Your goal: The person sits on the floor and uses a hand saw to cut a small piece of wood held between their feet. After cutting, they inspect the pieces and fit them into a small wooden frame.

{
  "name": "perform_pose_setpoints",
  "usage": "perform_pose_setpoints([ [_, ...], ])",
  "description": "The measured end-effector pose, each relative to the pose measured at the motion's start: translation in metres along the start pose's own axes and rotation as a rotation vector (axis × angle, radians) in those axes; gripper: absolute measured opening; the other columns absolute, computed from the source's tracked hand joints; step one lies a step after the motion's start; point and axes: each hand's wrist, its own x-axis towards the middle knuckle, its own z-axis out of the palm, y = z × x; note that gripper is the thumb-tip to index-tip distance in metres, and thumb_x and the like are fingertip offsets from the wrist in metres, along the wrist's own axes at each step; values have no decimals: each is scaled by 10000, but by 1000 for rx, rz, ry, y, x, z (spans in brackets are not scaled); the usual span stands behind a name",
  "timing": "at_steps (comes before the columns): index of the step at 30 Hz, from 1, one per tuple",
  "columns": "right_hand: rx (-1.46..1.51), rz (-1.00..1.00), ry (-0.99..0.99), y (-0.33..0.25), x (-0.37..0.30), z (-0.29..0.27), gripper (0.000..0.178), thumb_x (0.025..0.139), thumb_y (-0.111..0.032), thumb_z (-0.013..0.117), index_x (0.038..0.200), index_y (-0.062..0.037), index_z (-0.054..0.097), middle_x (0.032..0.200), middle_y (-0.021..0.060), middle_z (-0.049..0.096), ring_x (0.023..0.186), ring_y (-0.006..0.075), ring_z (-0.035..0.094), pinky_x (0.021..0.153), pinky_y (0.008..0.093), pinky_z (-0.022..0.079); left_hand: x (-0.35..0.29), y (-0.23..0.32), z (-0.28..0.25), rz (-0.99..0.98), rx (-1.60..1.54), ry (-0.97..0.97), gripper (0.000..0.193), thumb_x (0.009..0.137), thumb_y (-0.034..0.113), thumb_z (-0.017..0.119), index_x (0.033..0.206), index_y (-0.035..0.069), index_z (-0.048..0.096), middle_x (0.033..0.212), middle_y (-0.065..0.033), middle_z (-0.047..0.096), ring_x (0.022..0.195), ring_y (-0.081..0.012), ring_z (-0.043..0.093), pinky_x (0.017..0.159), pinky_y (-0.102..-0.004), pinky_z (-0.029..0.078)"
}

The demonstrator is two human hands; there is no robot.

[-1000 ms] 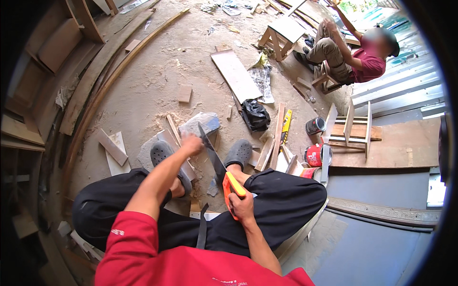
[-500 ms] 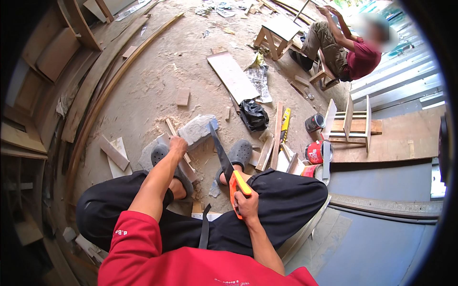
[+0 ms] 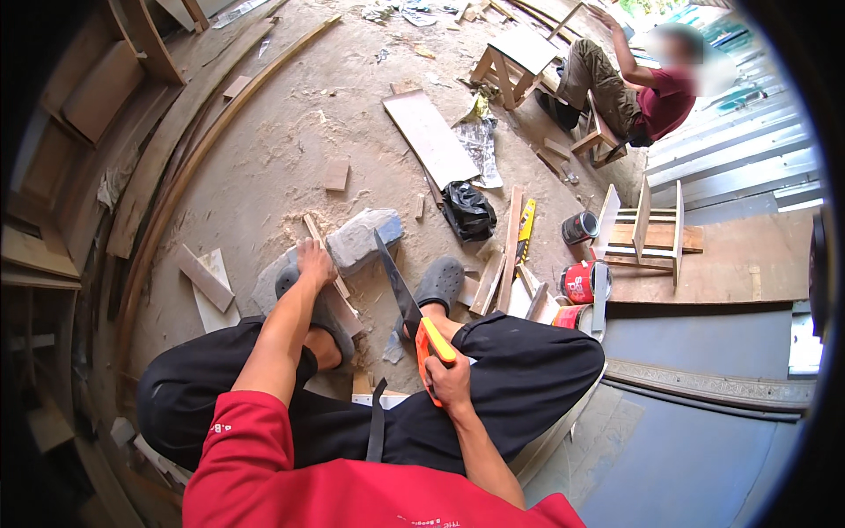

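Observation:
My left hand is closed over a narrow wooden strip, whose ends stick out ahead of and behind my fingers. The strip lies by my left foot, over a wider wooden piece. Just right of that hand sits a pale stone block. In my right hand is the orange and yellow handle of a handsaw. Its dark blade slants forward and left between my feet, the tip near the block's right end and apart from the strip.
Offcuts lie at the left. To the right are a yellow spirit level, paint cans, a black plastic bag and a small wooden frame. A co-worker sits at the back right near a stool.
My left hand has shifted slightly forward and left along the strip. The saw and my right hand have moved a little left. The co-worker's raised arms have changed position.

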Motion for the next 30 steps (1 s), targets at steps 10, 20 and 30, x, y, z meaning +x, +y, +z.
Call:
perform_pose_setpoints([
  [10,-289,-253,-65,-2,5,10,469,819,-90,601,1269,37,571,1165,176,666,1092,224,635,945,305,461,18,-32,-39,-271,-545,30,320,813,197,563,1042,15,693,1104,-213,666,1035,-366,644,879,-465,516],
  [20,-369,-111,-207,-27,29,52,433,832,-113,615,1246,9,593,979,207,690,925,231,681,834,321,501,-43,-56,-55,-496,-612,-57,515,780,324,671,1248,120,603,1218,-186,626,1146,-340,591,950,-460,482],
  [30,-379,-66,-269,-44,33,66,315,819,-118,591,1102,20,607,757,154,627,688,185,618,655,311,472,-33,-40,-30,-699,-746,56,548,774,365,707,1277,180,593,1272,-154,561,1200,-320,533,979,-455,448],
])
